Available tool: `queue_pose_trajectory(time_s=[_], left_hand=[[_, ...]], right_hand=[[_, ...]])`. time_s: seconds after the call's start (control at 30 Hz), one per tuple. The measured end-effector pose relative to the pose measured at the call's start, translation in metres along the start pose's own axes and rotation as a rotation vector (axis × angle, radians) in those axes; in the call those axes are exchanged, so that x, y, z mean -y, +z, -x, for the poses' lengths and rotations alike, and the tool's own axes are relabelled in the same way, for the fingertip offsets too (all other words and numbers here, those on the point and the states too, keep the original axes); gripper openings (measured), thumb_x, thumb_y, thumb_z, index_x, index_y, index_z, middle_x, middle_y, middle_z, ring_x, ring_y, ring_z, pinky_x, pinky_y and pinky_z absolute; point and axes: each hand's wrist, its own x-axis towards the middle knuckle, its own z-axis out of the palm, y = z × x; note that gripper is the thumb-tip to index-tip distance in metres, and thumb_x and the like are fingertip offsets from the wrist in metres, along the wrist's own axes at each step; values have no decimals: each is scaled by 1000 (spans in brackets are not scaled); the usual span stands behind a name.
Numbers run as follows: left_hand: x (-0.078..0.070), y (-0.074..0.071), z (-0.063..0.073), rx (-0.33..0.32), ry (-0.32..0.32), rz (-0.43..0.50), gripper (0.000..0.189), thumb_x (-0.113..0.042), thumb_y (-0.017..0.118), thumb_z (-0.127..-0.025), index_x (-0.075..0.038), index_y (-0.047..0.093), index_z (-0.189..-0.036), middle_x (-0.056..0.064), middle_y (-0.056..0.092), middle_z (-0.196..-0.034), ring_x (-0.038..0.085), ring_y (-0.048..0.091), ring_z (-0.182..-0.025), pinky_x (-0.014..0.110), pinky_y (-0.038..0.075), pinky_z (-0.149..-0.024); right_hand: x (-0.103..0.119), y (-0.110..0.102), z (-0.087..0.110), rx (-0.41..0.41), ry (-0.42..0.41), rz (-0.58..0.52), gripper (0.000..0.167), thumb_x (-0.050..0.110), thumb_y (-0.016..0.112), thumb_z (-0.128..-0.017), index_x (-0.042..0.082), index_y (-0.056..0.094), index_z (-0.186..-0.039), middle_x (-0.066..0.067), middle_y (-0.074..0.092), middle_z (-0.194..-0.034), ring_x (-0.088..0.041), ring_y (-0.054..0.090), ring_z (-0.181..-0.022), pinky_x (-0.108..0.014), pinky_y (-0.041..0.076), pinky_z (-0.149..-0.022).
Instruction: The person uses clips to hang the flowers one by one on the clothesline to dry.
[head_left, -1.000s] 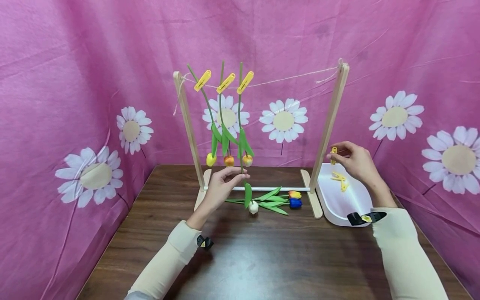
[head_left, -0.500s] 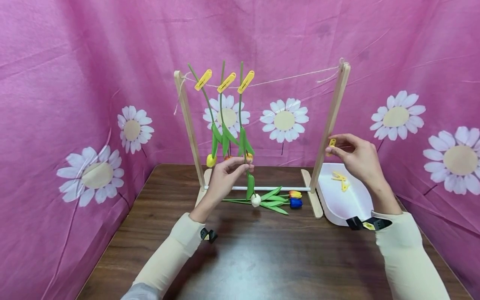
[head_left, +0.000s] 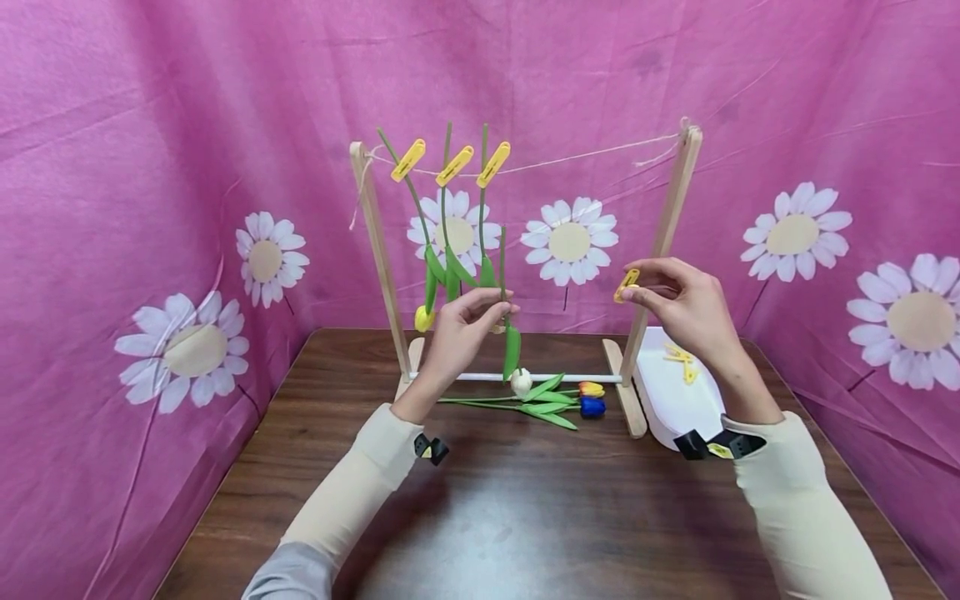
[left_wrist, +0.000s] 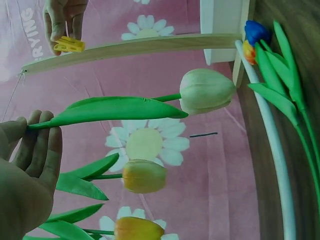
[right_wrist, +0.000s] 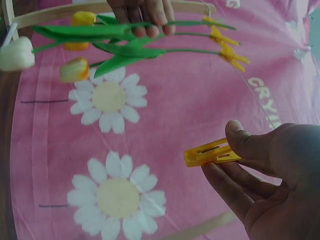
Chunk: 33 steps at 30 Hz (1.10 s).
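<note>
My left hand (head_left: pixel 467 327) pinches the green stem of a white artificial tulip (head_left: pixel 521 382), which hangs bloom down in front of the wooden frame. In the left wrist view the white bloom (left_wrist: pixel 207 91) and its long leaf show whole. My right hand (head_left: pixel 693 312) holds a yellow clothespin (head_left: pixel 627 286) between thumb and fingers, close to the right post. The right wrist view shows that clothespin (right_wrist: pixel 210 153) with its handles toward the thumb. Three tulips hang upside down from the string (head_left: pixel 585 156), each under a yellow clothespin (head_left: pixel 493 164); my left hand partly hides their blooms.
A blue tulip (head_left: pixel 592 407) and a red-yellow tulip (head_left: pixel 592 389) lie on the wooden table (head_left: pixel 510 517) by the frame's white bar (head_left: pixel 457 377). Right of the right post (head_left: pixel 667 217) stands a white tray (head_left: pixel 667 421) with several yellow clothespins (head_left: pixel 681 358). A pink curtain surrounds the table.
My left hand has risen and moved slightly right with the white tulip. My right hand has moved left and up from over the tray, carrying the clothespin.
</note>
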Motion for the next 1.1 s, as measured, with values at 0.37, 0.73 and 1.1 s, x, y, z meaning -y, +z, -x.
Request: queue_pose_trajectory(time_s=[0.37,0.73,1.1], left_hand=[[-13,11,-33,-23,64,-23,20,-9,70,-103,1,75,-120,20,80,-108,39,77,-101,20,60,-74],[-21,19,-56,-97,72,16,23,-7,70,-103,4,73,-123,24,79,-110,41,76,-104,43,65,-93],[-26,23,-71,-144,66,-33,24,-10,67,-105,0,74,-125,20,80,-109,24,78,-99,32,65,-90]], right_hand=[[26,17,-13,13,-50,-26,29,16,84,-94,10,78,-122,-16,81,-106,15,67,-79,-10,50,-71],[40,28,-22,-33,-144,-71,29,10,87,-89,8,80,-118,-14,78,-97,6,63,-74,-12,45,-65],[53,33,-34,-68,-180,-113,25,7,87,-88,5,81,-113,5,76,-86,5,62,-69,-13,45,-63]])
